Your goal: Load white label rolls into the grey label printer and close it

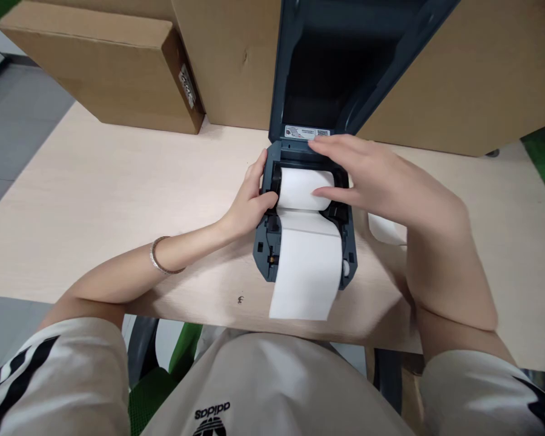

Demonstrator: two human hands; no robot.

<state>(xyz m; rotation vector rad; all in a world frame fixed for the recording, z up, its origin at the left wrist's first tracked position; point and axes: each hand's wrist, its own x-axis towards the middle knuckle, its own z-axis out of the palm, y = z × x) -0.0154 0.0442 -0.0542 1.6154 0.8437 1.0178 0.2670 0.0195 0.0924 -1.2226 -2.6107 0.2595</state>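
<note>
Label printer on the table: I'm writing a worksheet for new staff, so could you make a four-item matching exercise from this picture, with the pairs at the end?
Things
1. lid
2. paper roll
3. bracelet
4. smaller cardboard box

Places, colours or states
A. around the left forearm
B. brown, with a label on its side
C. dark, standing open
D. white, lying in the printer base

Right pairs: 1-C, 2-D, 3-A, 4-B

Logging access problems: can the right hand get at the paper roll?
Likely yes. The lid stands open and the right hand is at the paper roll with nothing visible in between; whether they touch is unclear.
</note>
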